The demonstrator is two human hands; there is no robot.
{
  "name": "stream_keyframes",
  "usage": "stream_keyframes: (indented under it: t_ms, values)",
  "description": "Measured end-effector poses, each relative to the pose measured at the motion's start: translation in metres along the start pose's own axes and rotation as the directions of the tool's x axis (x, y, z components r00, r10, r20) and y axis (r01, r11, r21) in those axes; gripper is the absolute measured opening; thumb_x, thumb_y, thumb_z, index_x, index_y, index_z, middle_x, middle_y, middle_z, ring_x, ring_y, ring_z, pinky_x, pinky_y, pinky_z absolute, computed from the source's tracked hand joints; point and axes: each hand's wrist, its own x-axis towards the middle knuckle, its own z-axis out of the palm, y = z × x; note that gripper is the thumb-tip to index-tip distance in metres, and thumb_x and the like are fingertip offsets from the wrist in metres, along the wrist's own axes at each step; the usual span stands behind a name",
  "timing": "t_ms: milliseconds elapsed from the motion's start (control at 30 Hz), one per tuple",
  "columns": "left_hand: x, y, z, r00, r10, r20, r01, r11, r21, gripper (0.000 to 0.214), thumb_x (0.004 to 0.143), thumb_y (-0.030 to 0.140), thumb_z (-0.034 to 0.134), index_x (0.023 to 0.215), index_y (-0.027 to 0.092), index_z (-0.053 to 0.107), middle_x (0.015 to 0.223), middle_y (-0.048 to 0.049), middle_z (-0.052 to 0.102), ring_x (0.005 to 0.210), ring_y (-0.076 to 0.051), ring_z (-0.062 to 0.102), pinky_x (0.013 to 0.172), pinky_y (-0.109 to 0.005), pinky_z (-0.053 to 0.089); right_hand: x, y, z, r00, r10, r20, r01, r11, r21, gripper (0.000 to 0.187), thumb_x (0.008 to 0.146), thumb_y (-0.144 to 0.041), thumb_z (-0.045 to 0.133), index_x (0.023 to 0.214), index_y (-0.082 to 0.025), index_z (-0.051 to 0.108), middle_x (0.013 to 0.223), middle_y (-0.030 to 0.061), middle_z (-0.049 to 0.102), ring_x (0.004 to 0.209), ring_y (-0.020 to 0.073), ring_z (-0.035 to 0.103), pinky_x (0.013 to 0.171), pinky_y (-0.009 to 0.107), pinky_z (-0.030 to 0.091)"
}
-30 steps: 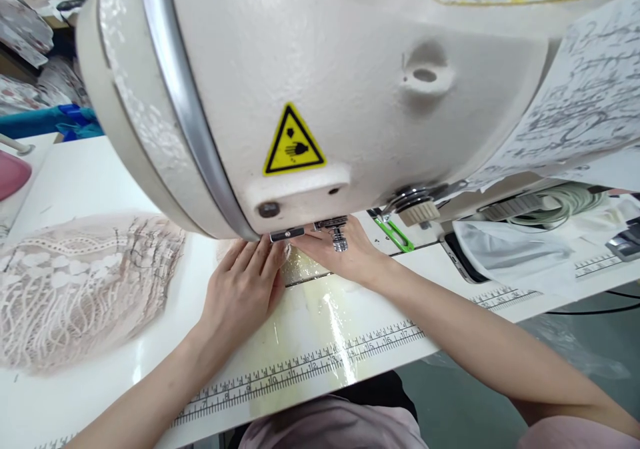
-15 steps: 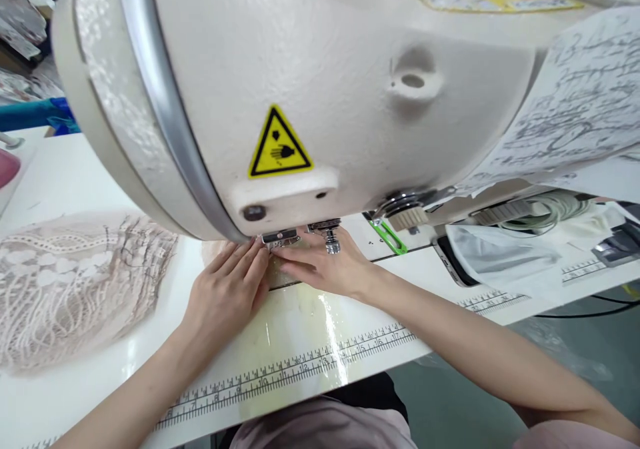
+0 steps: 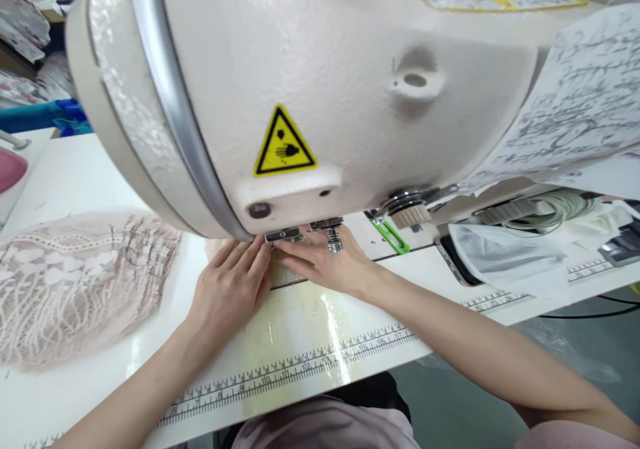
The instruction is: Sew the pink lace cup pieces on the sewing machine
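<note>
Beneath the head of a white sewing machine (image 3: 350,102), both hands work close together by the presser foot area. My left hand (image 3: 233,282) lies flat, fingers stretched forward and side by side, on a pale, sheer piece of fabric (image 3: 214,247). Most of that fabric is hidden by the hand and the machine. From the right, my right hand (image 3: 333,262) reaches in with its thumb and forefinger extended near the needle area. A metal thread-tension knob (image 3: 334,239) covers part of it, and its other fingertips are out of sight.
Beige lace fabric (image 3: 85,282) lies on the table at left. A green-handled tool (image 3: 393,237) rests behind my right hand. Farther right are a phone (image 3: 457,262), white cloth (image 3: 505,255) and a coiled cord (image 3: 555,209). A printed ruler (image 3: 290,369) follows the table's front edge.
The whole view has shifted slightly, so the machine and lace appear a little farther right. Both hands keep nearly the same place by the presser foot.
</note>
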Motion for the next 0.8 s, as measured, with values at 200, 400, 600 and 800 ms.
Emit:
stream_keyframes:
  t_ms: [200,400,600,800]
  values:
    - [0.0015,0.001,0.0007,1.0,-0.011,-0.002,0.011,1.0,0.008,0.03,0.091,0.019,0.05,0.112,0.003,0.064,0.115,-0.0169,0.07,0.099,-0.028,0.07,0.091,-0.043,0.056,0.0009,0.0004,-0.001,0.997,0.031,0.067,-0.034,0.998,0.048,0.04,0.1,-0.048,0.043,0.135,-0.034,0.055,0.104,0.0056,0.071,0.094,0.0248,0.065,0.085,0.044,0.051]
    - [0.0023,0.0014,0.002,1.0,-0.028,0.01,0.028,0.999,0.017,0.032,0.092,0.02,0.05,0.115,0.003,0.063,0.115,-0.0158,0.07,0.097,-0.027,0.07,0.089,-0.043,0.057,0.0028,-0.0007,-0.0061,0.997,0.018,0.077,-0.023,0.998,0.066,0.042,0.1,-0.048,0.041,0.137,-0.032,0.052,0.114,0.0075,0.069,0.097,0.027,0.065,0.087,0.048,0.052]
    - [0.002,0.0007,0.0032,0.998,-0.051,0.037,0.05,0.999,0.015,0.036,0.093,0.022,0.05,0.121,0.003,0.06,0.114,-0.0142,0.071,0.098,-0.028,0.069,0.092,-0.044,0.055,0.0046,-0.0034,-0.0095,0.994,0.023,0.105,-0.026,0.999,0.025,0.047,0.102,-0.05,0.036,0.14,-0.028,0.05,0.119,0.0091,0.068,0.097,0.0275,0.066,0.088,0.05,0.052]
    - [0.0009,0.0002,0.0039,0.995,-0.08,0.057,0.079,0.997,0.011,0.037,0.093,0.023,0.048,0.123,0.006,0.059,0.11,-0.0124,0.072,0.093,-0.026,0.068,0.092,-0.044,0.054,0.0037,-0.0009,-0.0027,0.995,0.071,0.073,-0.071,0.997,0.005,0.049,0.101,-0.055,0.035,0.137,-0.028,0.053,0.099,0.0078,0.073,0.087,0.0251,0.067,0.08,0.045,0.052]
